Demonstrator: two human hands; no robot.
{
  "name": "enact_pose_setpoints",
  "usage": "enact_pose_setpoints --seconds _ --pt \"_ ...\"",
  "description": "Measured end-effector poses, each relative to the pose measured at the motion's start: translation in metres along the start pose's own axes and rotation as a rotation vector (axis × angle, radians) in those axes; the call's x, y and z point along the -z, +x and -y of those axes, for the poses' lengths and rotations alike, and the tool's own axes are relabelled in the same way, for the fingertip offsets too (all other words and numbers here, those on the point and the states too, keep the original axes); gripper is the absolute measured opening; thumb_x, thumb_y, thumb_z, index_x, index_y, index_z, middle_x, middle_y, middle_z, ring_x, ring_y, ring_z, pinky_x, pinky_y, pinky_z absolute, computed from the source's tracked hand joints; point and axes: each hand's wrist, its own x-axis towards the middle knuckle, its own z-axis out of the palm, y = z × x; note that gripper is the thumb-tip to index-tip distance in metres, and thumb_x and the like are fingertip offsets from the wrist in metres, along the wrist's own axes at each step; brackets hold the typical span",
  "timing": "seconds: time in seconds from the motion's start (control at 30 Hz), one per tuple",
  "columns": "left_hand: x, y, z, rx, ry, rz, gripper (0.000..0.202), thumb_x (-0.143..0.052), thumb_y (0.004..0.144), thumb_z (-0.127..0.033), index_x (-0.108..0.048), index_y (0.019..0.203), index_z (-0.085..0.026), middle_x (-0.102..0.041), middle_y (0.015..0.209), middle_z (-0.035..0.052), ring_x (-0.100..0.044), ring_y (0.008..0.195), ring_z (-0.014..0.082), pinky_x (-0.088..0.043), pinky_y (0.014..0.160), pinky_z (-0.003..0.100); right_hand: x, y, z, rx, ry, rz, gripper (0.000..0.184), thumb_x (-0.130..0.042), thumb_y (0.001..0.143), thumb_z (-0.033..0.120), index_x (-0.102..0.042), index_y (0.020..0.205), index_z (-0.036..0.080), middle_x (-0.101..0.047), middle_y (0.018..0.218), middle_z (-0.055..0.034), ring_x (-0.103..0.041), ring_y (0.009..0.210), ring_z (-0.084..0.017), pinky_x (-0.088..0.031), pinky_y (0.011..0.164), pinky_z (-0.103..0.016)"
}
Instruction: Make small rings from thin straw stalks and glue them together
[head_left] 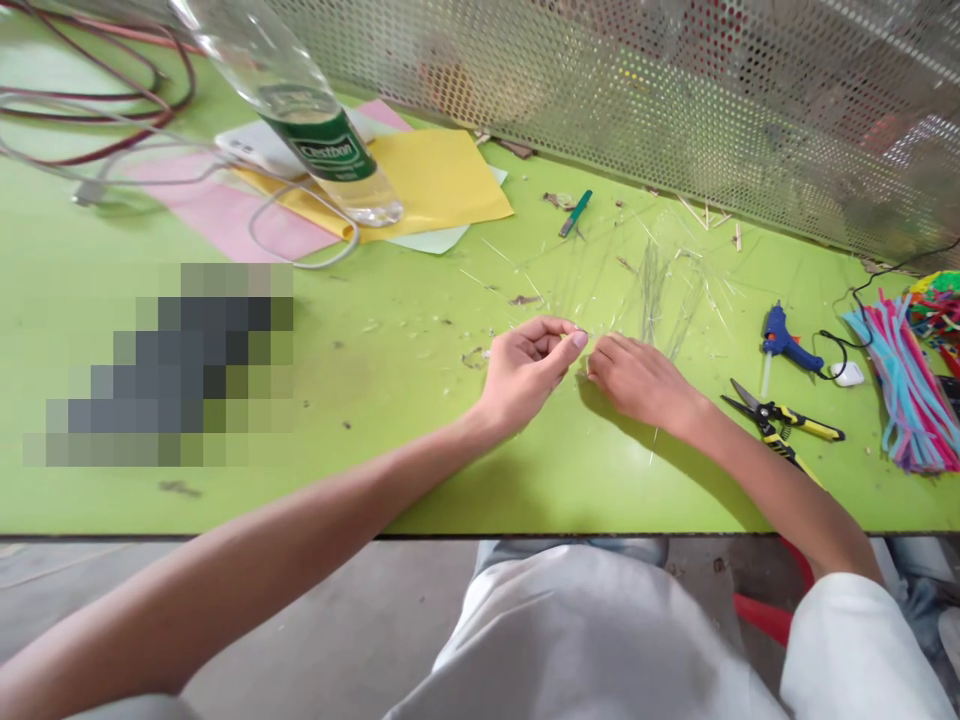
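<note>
Just below the right wrist, low and right of centre in the frame, a thin wire strand shows. At centre, the left hand has thumb and forefinger tips narrowly together; the right hand curls beside it. I cannot tell what either grips. Beyond, loose wires lie upper right of centre, probably light, springy, slippery, best pinched near an end.

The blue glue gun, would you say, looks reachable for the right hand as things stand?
Probably yes: nothing upright stands between the right hand and the blue glue gun, and the yellow-and-black cutters lie nearer the body, out of the way.
</note>
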Motion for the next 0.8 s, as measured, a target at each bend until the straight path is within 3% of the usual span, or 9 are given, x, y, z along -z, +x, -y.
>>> enact_pose_setpoints --seconds 0.33,0.53,0.6,0.73,0.8 --pt "0.002 0.001 0.008 -0.025 0.029 0.015 0.046 -0.095 0.073 -0.055 -0.077 0.087 -0.015 -0.052 0.051 -0.0058 -0.039 0.043 0.0069 -0.026 0.040 0.021 0.008 -0.013 -0.024 -0.118 0.202 -0.133 0.015 -0.052 0.108 0.019 -0.066 0.103 0.018 -0.073 0.103 -0.0085 -0.065 0.096 -0.021 -0.044 0.078 -0.032" --pt "0.001 0.001 0.007 0.019 -0.013 0.001 0.053 -0.102 0.060 -0.059 -0.078 0.078 -0.014 -0.053 0.048 -0.0044 -0.037 0.042 0.0067 -0.024 0.038 0.022 0.009 -0.013 -0.028 -0.176 0.353 -0.172 0.012 -0.058 0.104 0.019 -0.069 0.109 0.019 -0.076 0.106 -0.0086 -0.066 0.093 -0.020 -0.046 0.077 -0.031" --pt "0.001 0.000 0.006 0.039 -0.029 0.015 0.054 -0.104 0.058 -0.059 -0.077 0.075 -0.015 -0.052 0.047 -0.0047 -0.037 0.041 0.0065 -0.024 0.038 0.022 0.010 -0.012 -0.031 -0.201 0.529 -0.220 0.013 -0.064 0.100 0.023 -0.071 0.110 0.019 -0.076 0.104 -0.0080 -0.067 0.091 -0.020 -0.050 0.079 -0.032" --pt "0.000 0.000 0.005 0.089 -0.096 0.042 0.053 -0.105 0.058 -0.056 -0.075 0.074 -0.016 -0.049 0.044 -0.0060 -0.035 0.039 0.0064 -0.023 0.037 0.021 0.014 -0.011 -0.041 -0.183 1.187 -0.250 0.027 -0.073 0.091 0.039 -0.074 0.108 0.018 -0.077 0.093 -0.0050 -0.069 0.082 -0.017 -0.057 0.076 -0.031" --pt "0.000 0.000 0.006 0.100 -0.111 0.046 0.053 -0.105 0.058 -0.056 -0.074 0.074 -0.016 -0.048 0.044 -0.0064 -0.035 0.039 0.0063 -0.022 0.037 0.021 0.018 -0.009 -0.045 -0.188 1.409 -0.279 0.030 -0.076 0.088 0.044 -0.076 0.103 0.018 -0.076 0.088 -0.0030 -0.067 0.076 -0.014 -0.057 0.071 -0.029"
